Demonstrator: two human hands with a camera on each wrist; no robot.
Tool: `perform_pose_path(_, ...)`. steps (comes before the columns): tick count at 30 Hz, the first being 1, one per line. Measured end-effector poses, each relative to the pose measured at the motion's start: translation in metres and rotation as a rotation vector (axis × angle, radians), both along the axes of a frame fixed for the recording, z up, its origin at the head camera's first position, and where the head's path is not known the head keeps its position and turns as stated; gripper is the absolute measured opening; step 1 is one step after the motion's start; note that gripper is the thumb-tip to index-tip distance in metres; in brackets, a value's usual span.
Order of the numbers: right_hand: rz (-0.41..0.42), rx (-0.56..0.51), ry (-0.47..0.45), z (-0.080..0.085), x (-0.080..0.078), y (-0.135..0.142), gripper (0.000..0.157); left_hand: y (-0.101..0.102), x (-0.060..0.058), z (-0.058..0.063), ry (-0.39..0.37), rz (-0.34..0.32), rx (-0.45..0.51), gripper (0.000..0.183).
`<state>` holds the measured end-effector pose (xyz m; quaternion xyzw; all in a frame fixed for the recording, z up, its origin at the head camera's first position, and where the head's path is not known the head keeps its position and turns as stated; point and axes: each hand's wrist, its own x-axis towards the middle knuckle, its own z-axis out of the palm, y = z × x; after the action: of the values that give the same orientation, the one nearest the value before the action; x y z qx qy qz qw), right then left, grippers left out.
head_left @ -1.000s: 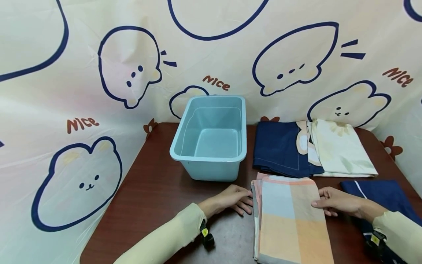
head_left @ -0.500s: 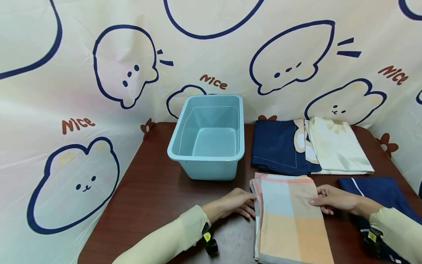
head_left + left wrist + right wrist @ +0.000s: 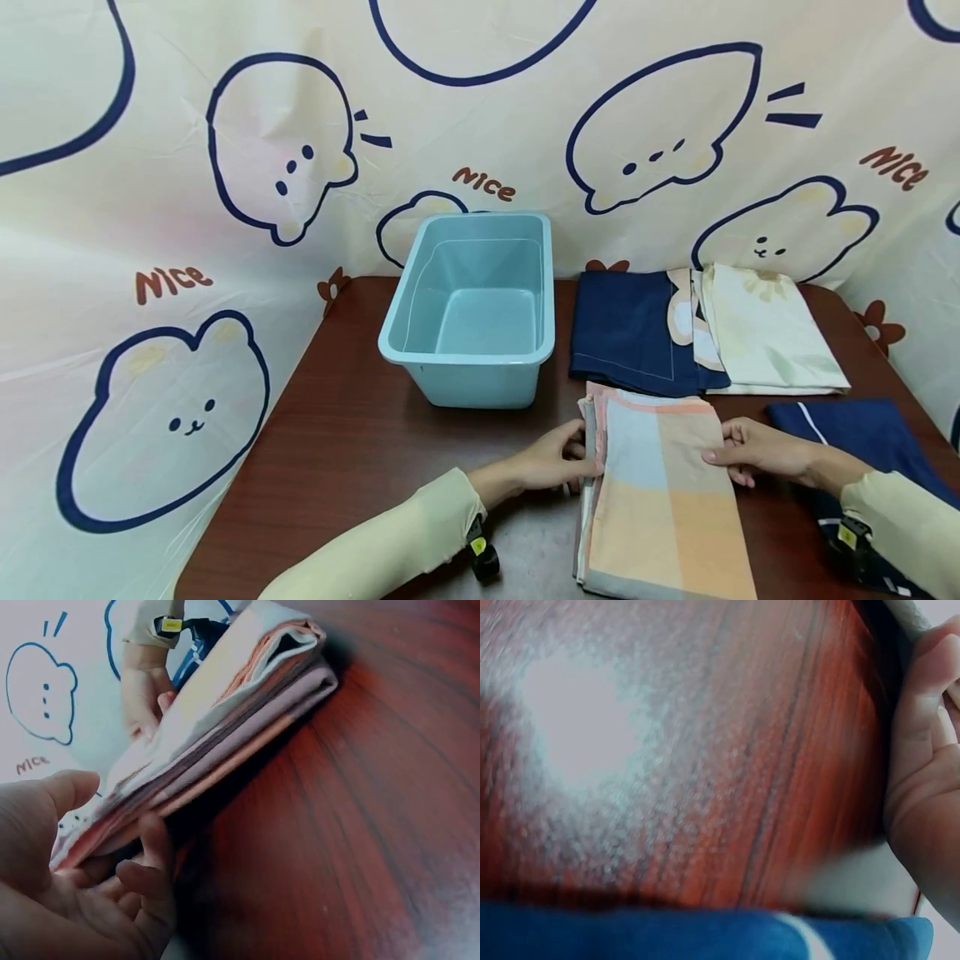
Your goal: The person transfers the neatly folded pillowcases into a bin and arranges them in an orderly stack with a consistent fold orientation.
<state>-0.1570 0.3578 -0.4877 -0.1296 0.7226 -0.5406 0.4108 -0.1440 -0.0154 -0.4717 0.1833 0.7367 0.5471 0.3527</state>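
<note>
A folded checked cloth (image 3: 660,483) in pale blue, beige, peach and pink lies at the front right of the table in the head view. At its far left edge my left hand (image 3: 558,457) grips the layers, thumb on the upper side. The left wrist view shows the fingers of that left hand (image 3: 112,870) under the folded edge of the cloth (image 3: 202,735). My right hand (image 3: 772,454) pinches the opposite edge, thumb on top. Only part of the right hand (image 3: 930,750) shows in the right wrist view, where its grip is largely out of frame.
A light blue plastic tub (image 3: 471,362) stands at the back middle, with its bare bottom showing. Behind the checked cloth lie a folded navy cloth (image 3: 618,329) and a folded cream cloth (image 3: 780,342). Another navy cloth (image 3: 862,433) with white piping lies under the right forearm.
My left hand has moved from resting beside the cloth to gripping its left edge, which has shifted slightly right and up. The right hand keeps its pinch. The head view has shifted a little.
</note>
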Motion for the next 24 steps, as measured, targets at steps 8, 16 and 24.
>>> perform_pose_path(8,0.019,-0.027,-0.021,0.000,0.000,0.003,0.014,-0.002,-0.002,-0.011,-0.043,0.037,-0.015,0.018)
perform_pose_path(16,0.099,-0.160,-0.112,-0.001,0.000,0.008,0.017,-0.002,-0.005,-0.017,-0.041,-0.020,0.001,0.022)
perform_pose_path(24,0.114,-0.148,-0.093,0.000,-0.002,0.006,0.019,-0.003,-0.004,-0.016,-0.017,-0.015,0.007,0.053)
